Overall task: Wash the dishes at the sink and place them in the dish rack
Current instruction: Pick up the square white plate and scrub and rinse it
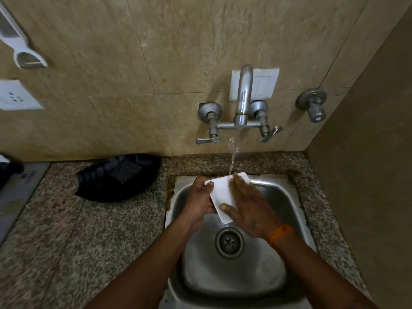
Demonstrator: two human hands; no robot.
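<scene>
Over the steel sink (287, 197), centre frame, my left hand (199, 201) has its fingers clamped on a white rectangular dish (219, 192) under the tap (244, 94) stream; my right hand (247, 208) lies flat, fingers together, rubbing it. Wet, it could slip from my grip and drop into the basin.

I saw the sink (289, 197) set in the worktop (89, 230), the tap (244, 97) on the wall behind it. A tray (118, 178) lay left of the sink. Over the basin, both hands held a plate (223, 192) between them.
</scene>
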